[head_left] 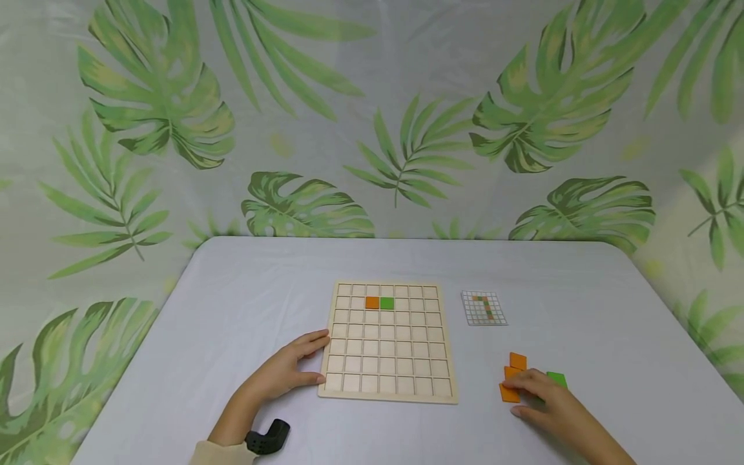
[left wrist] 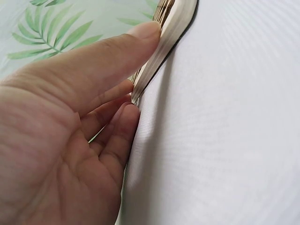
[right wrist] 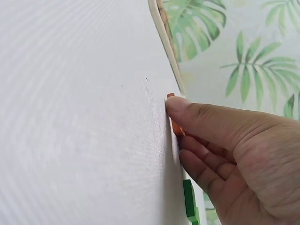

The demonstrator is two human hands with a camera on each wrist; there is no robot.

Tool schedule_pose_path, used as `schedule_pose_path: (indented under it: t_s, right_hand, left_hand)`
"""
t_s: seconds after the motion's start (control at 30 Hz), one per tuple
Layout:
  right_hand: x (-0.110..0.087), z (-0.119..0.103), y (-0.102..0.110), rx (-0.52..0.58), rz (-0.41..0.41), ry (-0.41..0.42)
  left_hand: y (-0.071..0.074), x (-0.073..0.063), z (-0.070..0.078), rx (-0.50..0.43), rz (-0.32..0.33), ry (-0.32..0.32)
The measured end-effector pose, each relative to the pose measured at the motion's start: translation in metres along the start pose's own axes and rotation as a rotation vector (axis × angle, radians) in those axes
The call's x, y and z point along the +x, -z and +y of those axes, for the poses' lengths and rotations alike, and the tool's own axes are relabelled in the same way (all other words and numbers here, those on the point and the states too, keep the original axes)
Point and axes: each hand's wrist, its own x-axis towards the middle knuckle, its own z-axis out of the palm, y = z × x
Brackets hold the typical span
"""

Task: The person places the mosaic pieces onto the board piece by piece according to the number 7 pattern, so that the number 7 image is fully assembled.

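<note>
A pale wooden grid board (head_left: 386, 349) lies mid-table, with an orange tile (head_left: 372, 303) and a green tile (head_left: 386, 303) side by side in its second row from the back. My left hand (head_left: 285, 369) rests at the board's left edge, thumb near the front corner and fingertips farther back. To the right of the board, my right hand (head_left: 543, 397) reaches over loose orange tiles (head_left: 518, 360), its index fingertip at the nearest one and the thumb apart from that finger. In the right wrist view the thumb tip overlaps an orange tile (right wrist: 177, 128).
A small printed card (head_left: 484, 309) with a coloured grid pattern lies right of the board. Loose green tiles (head_left: 557, 378) lie beside the right hand, partly hidden by it. A black device (head_left: 268, 437) is on the left wrist. A leaf-patterned cloth (head_left: 407, 129) hangs behind the white table.
</note>
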Motion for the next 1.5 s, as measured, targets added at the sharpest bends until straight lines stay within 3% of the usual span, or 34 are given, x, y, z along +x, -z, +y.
schedule_pose_path:
  t_s: [0.33,0.73,1.0,1.27,1.5]
  right_hand:
    - [0.002,0.003,-0.005,0.126,-0.012,0.048]
    - [0.015,-0.009,0.004,0.054,-0.060,0.027]
    - [0.058,-0.026,0.012,0.093,-0.064,0.064]
    - [0.115,-0.039,0.000,0.122,0.047,0.163]
    - [0.160,-0.052,-0.017,0.188,0.121,0.180]
  left_hand:
    - [0.000,0.000,0.000,-0.015,-0.004,0.014]
    - [0.000,0.001,0.000,-0.006,0.004,0.015]
    - [0.000,0.001,0.001,-0.012,0.002,0.015]
    - [0.000,0.001,0.002,-0.014,0.005,0.016]
    - [0.000,0.000,0.001,-0.010,0.004,0.013]
